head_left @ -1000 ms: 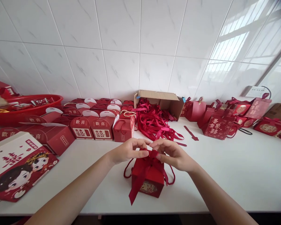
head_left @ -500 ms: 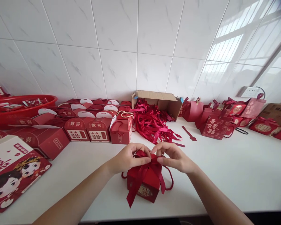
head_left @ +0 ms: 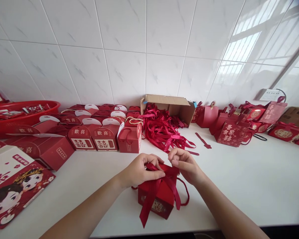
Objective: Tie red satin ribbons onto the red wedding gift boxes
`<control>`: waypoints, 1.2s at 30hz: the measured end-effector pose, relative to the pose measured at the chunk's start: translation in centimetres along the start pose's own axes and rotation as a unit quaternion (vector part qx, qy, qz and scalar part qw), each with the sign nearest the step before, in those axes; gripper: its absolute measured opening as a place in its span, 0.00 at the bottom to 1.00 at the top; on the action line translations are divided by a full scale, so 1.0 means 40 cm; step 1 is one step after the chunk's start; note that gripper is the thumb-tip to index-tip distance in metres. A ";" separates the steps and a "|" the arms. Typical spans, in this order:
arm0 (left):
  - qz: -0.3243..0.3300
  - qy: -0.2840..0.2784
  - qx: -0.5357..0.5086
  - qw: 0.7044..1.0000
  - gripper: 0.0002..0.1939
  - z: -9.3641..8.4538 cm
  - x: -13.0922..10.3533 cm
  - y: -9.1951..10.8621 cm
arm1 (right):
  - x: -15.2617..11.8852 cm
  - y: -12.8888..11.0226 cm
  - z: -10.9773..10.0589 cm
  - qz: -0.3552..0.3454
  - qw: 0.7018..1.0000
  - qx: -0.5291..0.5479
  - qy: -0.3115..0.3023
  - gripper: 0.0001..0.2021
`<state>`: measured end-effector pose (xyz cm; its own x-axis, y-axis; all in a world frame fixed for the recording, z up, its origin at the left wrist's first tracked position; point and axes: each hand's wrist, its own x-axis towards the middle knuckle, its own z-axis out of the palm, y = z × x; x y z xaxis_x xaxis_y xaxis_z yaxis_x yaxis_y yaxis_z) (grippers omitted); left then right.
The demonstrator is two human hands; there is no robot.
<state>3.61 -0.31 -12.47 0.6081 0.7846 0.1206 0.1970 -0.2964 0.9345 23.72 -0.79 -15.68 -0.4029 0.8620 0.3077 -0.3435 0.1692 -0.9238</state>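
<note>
Our left hand [head_left: 139, 170] has thumb and fingers closed on the red ribbon [head_left: 149, 203] by its knot; our right hand [head_left: 186, 167] curls loosely beside it, and we cannot tell whether it grips any. The ribbon looks soft and slippery, best pinched near the knot. Beneath it, the red box [head_left: 166, 196] on the white table [head_left: 214, 199] seems light and dentable, so we'd steady it by its lower sides.
</note>
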 end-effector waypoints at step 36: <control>0.035 -0.065 -0.029 0.997 0.15 -0.016 -0.026 0.001 | -0.019 -0.071 0.044 0.053 0.975 -0.182 -0.119 0.14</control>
<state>2.47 -0.79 -12.36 0.7135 0.6853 0.1459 0.1076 -0.3130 0.9436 23.51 -2.78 -12.88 -0.6200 0.7560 0.2100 0.0174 0.2808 -0.9596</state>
